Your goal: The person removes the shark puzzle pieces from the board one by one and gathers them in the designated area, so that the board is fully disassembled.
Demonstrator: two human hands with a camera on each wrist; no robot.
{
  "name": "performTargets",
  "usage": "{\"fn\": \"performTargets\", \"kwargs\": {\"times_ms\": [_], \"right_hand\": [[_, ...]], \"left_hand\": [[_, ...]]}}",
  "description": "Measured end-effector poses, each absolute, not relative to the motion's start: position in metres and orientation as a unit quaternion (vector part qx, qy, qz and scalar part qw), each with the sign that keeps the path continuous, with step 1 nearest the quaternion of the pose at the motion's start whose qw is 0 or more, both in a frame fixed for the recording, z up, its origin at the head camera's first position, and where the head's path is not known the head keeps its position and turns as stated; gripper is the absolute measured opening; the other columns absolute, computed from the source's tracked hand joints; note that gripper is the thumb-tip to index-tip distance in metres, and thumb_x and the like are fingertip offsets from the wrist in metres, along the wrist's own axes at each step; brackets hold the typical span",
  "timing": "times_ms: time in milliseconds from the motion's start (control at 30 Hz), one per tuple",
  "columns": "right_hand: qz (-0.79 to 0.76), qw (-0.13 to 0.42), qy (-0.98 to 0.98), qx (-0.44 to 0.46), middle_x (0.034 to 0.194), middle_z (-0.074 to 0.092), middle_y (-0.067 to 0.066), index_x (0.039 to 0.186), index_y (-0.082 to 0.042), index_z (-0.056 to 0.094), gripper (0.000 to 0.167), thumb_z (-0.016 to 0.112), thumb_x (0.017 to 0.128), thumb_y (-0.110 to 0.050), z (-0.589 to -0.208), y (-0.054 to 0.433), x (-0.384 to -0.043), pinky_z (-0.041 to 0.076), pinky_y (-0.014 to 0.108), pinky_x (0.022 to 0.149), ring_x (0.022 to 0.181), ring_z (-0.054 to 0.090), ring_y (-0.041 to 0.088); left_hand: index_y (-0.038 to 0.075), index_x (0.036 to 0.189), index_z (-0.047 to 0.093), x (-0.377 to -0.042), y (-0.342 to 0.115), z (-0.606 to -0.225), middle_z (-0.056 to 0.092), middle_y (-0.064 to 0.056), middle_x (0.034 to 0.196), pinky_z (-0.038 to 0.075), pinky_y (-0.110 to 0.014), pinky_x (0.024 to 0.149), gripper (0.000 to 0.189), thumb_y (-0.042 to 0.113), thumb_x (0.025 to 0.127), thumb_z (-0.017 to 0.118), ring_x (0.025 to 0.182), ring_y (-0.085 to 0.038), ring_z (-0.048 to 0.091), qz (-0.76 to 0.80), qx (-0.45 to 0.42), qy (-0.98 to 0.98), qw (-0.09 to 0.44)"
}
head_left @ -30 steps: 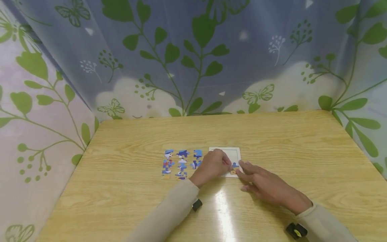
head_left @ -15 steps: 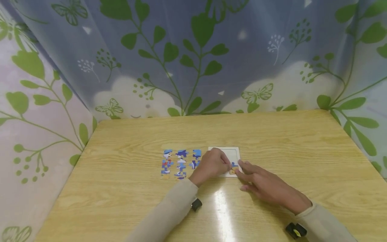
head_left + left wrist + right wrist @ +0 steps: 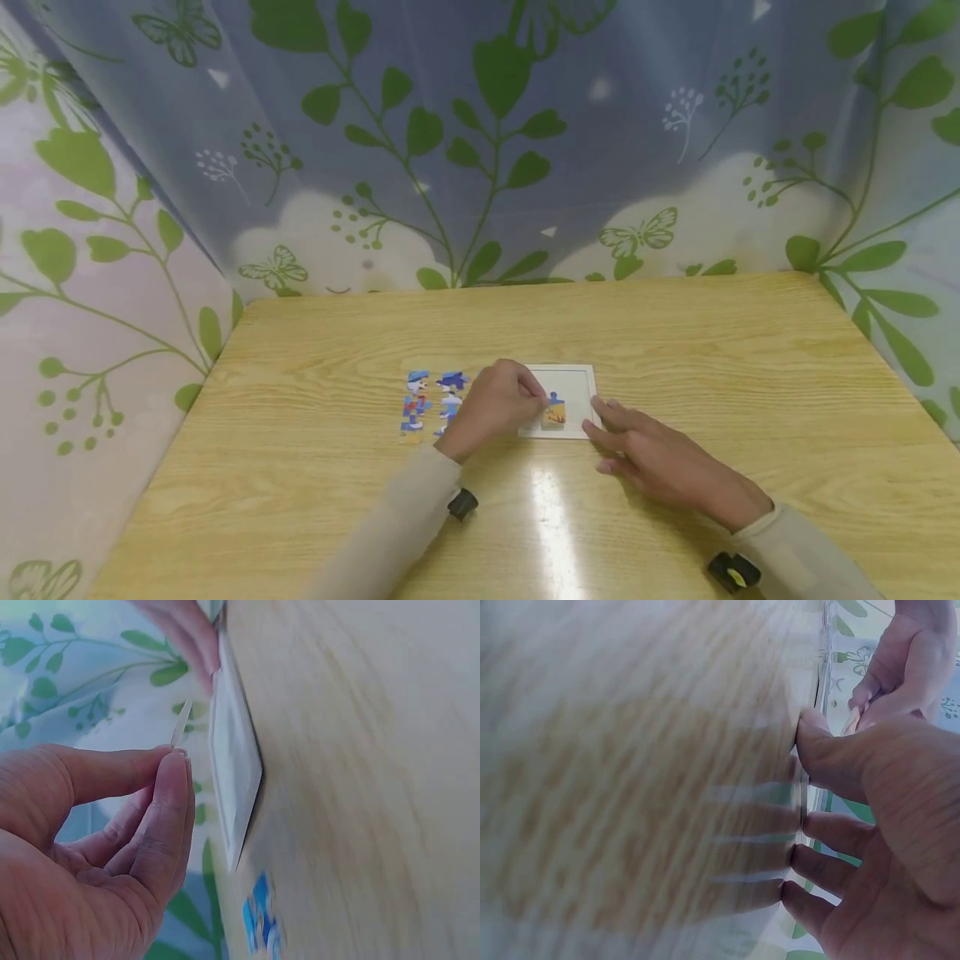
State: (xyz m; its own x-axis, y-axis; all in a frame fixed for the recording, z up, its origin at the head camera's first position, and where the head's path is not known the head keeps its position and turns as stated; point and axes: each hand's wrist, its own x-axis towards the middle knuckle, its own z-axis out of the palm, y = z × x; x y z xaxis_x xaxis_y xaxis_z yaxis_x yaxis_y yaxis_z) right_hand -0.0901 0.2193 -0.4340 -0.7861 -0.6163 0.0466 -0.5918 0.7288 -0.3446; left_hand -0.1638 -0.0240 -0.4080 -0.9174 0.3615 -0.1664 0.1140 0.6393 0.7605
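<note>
My left hand (image 3: 491, 408) pinches a small jigsaw piece (image 3: 555, 410), blue at the knob and orange-yellow below, between thumb and fingertips. It is held over the white puzzle frame (image 3: 596, 382), whose pale inside shows around it. In the left wrist view the piece (image 3: 181, 724) appears edge-on, raised off the frame (image 3: 238, 750). My right hand (image 3: 663, 462) rests at the frame's right edge with its fingers loosely extended. From the right wrist, the fingertips (image 3: 810, 724) touch down along that edge.
Several blue and white jigsaw pieces (image 3: 415, 406) lie in columns left of the frame, some hidden behind my left hand. A wooden table (image 3: 330, 517) carries everything. A patterned curtain (image 3: 420, 192) hangs along its back and sides.
My left hand has drawn leftward from the frame's lower right corner, bringing the jigsaw piece with it toward the middle. My right hand keeps its place at the frame's edge.
</note>
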Motion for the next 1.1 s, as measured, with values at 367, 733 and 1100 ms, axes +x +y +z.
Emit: {"fn": "performTargets", "kwargs": {"times_ms": [367, 733, 1100], "right_hand": [[-0.181, 0.035, 0.929, -0.322, 0.152, 0.037, 0.032, 0.140, 0.004, 0.056, 0.050, 0.068, 0.098, -0.020, -0.433, 0.219, -0.087, 0.038, 0.059, 0.108, 0.138, 0.040, 0.049], [-0.183, 0.039, 0.928, -0.322, 0.153, 0.036, 0.032, 0.140, 0.004, 0.055, 0.051, 0.067, 0.098, -0.021, -0.432, 0.219, -0.087, 0.037, 0.059, 0.109, 0.139, 0.040, 0.049], [-0.193, 0.048, 0.926, -0.321, 0.154, 0.034, 0.031, 0.141, 0.004, 0.054, 0.051, 0.066, 0.099, -0.022, -0.433, 0.219, -0.089, 0.036, 0.059, 0.108, 0.139, 0.038, 0.049]], "left_hand": [[0.015, 0.082, 0.074, -0.155, -0.074, -0.405, 0.068, 0.003, 0.083, 0.054, -0.032, 0.063, 0.007, 0.016, 0.088, 0.077, 0.075, -0.015, 0.064, 0.386, 0.113, 0.903, 0.153], [0.013, 0.080, 0.075, -0.141, -0.098, -0.413, 0.068, 0.003, 0.085, 0.054, -0.029, 0.066, 0.007, 0.011, 0.084, 0.080, 0.077, -0.013, 0.063, 0.342, 0.119, 0.923, 0.127], [0.014, 0.078, 0.075, -0.140, -0.098, -0.419, 0.069, 0.004, 0.084, 0.052, -0.029, 0.067, 0.010, 0.013, 0.083, 0.083, 0.074, -0.011, 0.061, 0.315, 0.130, 0.935, 0.097]]}}
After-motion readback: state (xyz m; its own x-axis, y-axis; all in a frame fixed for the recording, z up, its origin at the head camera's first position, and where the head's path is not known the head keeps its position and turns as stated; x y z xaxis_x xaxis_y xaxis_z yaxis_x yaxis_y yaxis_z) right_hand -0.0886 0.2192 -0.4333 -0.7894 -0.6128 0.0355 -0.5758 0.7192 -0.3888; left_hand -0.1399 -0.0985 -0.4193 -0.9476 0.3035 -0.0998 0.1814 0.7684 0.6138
